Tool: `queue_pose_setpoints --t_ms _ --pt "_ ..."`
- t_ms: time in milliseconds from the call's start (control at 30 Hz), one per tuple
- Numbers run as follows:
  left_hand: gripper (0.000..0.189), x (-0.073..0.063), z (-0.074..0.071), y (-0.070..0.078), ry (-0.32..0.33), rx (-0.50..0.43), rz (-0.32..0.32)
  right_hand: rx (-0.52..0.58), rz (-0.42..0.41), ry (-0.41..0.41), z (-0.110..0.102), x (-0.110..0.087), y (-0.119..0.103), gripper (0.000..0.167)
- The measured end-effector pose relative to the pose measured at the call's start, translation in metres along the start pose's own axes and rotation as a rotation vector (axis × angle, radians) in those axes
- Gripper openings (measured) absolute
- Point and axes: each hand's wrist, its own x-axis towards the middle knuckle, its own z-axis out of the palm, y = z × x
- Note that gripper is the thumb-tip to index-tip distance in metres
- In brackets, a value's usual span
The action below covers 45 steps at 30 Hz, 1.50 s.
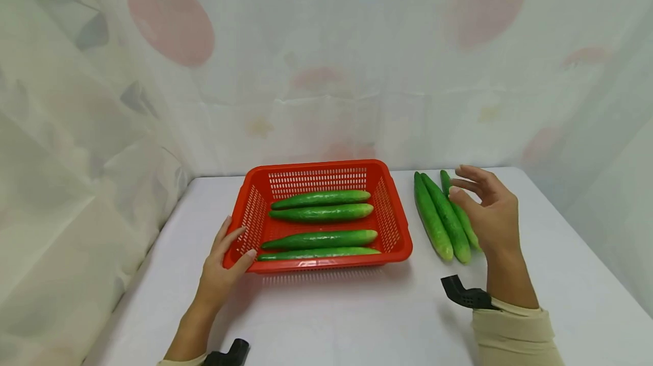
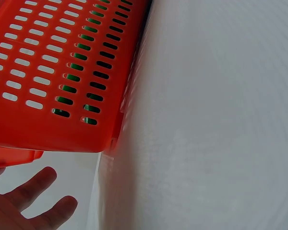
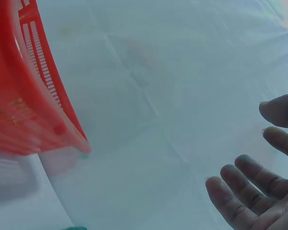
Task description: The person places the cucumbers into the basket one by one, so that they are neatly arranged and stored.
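My left hand rests at the near left corner of a red plastic basket, its thumb and a finger over the rim. In the left wrist view, two of its fingers stick out past the basket's corner, apart from it. Inside the basket lie several green cucumbers, an upper pair and a lower pair. My right hand is raised over three cucumbers on the table, partly covering the rightmost. Its fingers are spread and gently bent, with nothing held, as the right wrist view shows.
The white table has its far edge against a pale curtain with faded fruit prints. More draped cloth borders the left side. Black wrist mounts sit by both sleeves.
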Motion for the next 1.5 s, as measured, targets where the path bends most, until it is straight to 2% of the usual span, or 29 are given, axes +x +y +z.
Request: queue_pose_setpoints --t_ms 233,500,700,800,933,1033,1300,1500 --pt "0.052 0.0 0.0 0.0 -0.002 -0.003 -0.001 -0.06 0.047 0.11 -0.015 0.001 0.004 0.039" --pt "0.052 0.001 0.0 0.0 0.0 0.005 0.001 -0.229 0.188 0.229 -0.035 0.002 0.022 0.04" --pt "0.053 0.001 0.0 -0.002 -0.001 0.011 0.001 -0.231 0.309 0.295 -0.047 0.003 0.036 0.042" --pt "0.053 0.001 0.0 -0.002 -0.002 0.009 0.001 -0.296 0.376 0.282 -0.052 0.001 0.043 0.043" --pt "0.053 0.001 0.0 -0.002 -0.002 0.007 0.004 -0.438 0.453 0.231 -0.059 -0.002 0.053 0.046" --pt "0.053 0.001 0.0 -0.002 0.0 -0.001 0.009 -0.487 0.502 0.199 -0.064 -0.004 0.064 0.05" --pt "0.052 0.001 0.001 -0.003 0.0 -0.021 0.009 -0.494 0.63 0.129 -0.077 -0.014 0.095 0.061" --pt "0.052 0.001 0.001 -0.004 0.003 -0.008 0.013 -0.525 0.665 0.065 -0.082 -0.019 0.107 0.063"
